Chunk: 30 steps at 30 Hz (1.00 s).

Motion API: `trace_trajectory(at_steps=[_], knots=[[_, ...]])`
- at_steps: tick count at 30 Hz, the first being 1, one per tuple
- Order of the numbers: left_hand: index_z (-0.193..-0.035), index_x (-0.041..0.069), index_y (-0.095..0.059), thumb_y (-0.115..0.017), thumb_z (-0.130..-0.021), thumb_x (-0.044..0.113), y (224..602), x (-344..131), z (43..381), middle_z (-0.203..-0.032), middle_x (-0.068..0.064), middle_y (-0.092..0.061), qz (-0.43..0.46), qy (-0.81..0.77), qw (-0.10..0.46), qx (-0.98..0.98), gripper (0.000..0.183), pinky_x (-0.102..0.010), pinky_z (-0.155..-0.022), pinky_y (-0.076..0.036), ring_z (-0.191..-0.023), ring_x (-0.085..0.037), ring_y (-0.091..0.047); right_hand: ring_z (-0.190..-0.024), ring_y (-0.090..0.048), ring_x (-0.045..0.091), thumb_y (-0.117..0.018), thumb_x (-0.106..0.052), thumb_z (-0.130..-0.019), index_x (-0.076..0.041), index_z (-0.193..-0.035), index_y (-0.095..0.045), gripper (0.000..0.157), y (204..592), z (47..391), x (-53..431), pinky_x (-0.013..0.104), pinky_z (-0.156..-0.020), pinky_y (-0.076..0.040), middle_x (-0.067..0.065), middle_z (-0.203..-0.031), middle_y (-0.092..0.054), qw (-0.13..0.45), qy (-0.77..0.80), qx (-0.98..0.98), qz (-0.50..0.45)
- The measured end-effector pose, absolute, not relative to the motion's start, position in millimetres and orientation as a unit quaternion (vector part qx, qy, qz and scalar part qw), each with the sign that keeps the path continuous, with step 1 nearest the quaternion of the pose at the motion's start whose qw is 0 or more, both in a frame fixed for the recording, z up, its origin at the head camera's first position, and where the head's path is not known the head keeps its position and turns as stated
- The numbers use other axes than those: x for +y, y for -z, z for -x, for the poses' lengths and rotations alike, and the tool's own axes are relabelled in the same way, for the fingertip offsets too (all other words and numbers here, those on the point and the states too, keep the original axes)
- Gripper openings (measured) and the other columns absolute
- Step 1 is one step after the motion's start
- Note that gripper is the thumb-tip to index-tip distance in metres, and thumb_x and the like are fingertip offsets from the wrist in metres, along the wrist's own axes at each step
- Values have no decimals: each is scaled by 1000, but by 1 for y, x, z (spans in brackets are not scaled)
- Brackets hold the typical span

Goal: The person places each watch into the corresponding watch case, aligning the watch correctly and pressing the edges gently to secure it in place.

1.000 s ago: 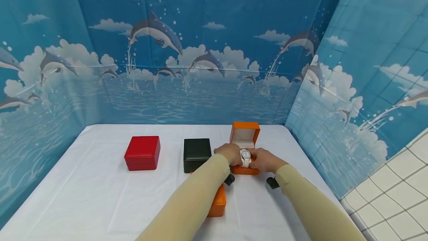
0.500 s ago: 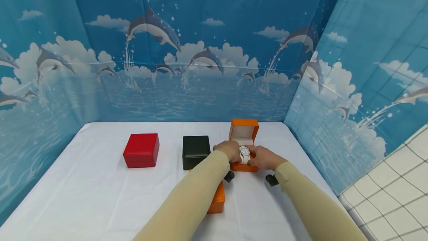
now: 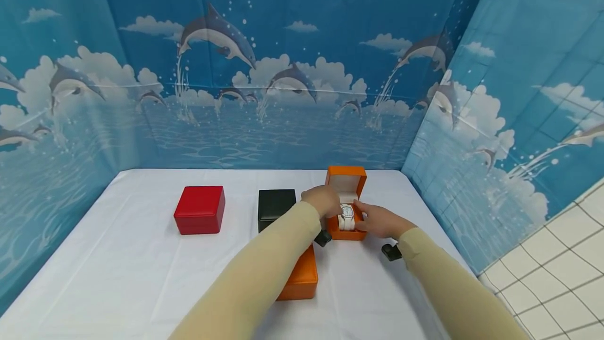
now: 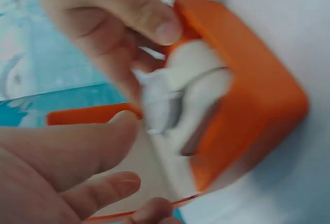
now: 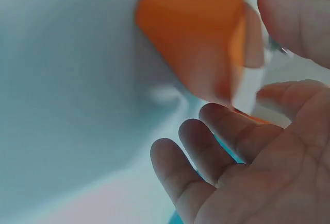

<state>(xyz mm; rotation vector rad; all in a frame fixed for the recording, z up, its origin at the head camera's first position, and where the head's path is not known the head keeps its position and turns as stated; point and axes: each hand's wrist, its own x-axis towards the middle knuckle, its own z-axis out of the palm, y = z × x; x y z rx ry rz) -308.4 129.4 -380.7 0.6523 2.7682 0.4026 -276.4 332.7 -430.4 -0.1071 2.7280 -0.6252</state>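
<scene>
A white wristwatch (image 3: 347, 212) sits on a pale cushion (image 4: 195, 59) inside an orange watch box (image 3: 347, 235) whose lid (image 3: 346, 172) stands raised. In the head view my left hand (image 3: 323, 201) is at the box's left side. Its thumb and fingers (image 4: 105, 149) are apart and loosely bent, clear of the watch in the left wrist view. My right hand (image 3: 381, 221) is at the box's right side, thumb and index finger spread near the rim and the watch. Its other fingers (image 5: 178, 165) are extended with nothing between them.
A red box (image 3: 200, 210) lies at the left of the white-covered table (image 3: 118, 261). The black box (image 3: 276, 204) stands left of the watch box. A second orange box (image 3: 302, 277) is nearer me, partly under my left sleeve. A dolphin-print curtain (image 3: 264, 135) backs the table.
My left hand has drawn back slightly up and left from the watch. The right hand has shifted a little right, its fingers more spread. The watch stays in the box.
</scene>
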Motion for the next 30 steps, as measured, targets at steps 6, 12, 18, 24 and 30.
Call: trace_trajectory(at_steps=[6, 12, 18, 24, 30], knots=[[-89, 10, -70, -63, -106, 41, 358, 121, 321, -97, -5, -69, -205, -260, 88, 940, 36, -32, -63, -49, -63, -15, -50, -138, -53, 48, -52, -31, -110, 4, -155, -45, 58, 406, 279, 348, 61, -111, -49, 30, -153, -52, 117, 203, 972, 21], [-146, 8, -53, -58, -106, 51, 359, 116, 332, -138, -12, -65, -155, -362, 47, 918, 59, -43, -94, -60, -109, -26, -68, -143, -47, 49, -36, -41, -115, 4, -159, -38, 64, 385, 293, 351, 63, -115, -45, 29, -160, -44, 22, 272, 962, -26], [-162, 11, -41, -49, -109, 54, 372, 118, 345, -164, -11, -46, -144, -377, 99, 909, 68, -52, -119, -46, -146, -33, -51, -145, -49, 46, -27, -51, -115, -5, -169, -14, 72, 380, 309, 337, 61, -119, -42, 27, -168, -32, 40, 329, 943, -32], [-161, 17, -45, -47, -111, 49, 383, 124, 353, -164, -7, -48, -149, -374, 106, 909, 60, -51, -121, -43, -149, -30, -49, -138, -57, 43, -31, -43, -116, -7, -169, -18, 65, 385, 318, 332, 58, -115, -47, 25, -168, -34, 39, 330, 942, -40], [-161, 16, -45, -48, -111, 48, 383, 123, 350, -163, -7, -49, -147, -385, 107, 905, 59, -51, -119, -45, -146, -30, -51, -137, -57, 44, -34, -40, -116, -6, -168, -21, 64, 384, 318, 334, 58, -113, -49, 26, -165, -39, 38, 336, 940, -43]])
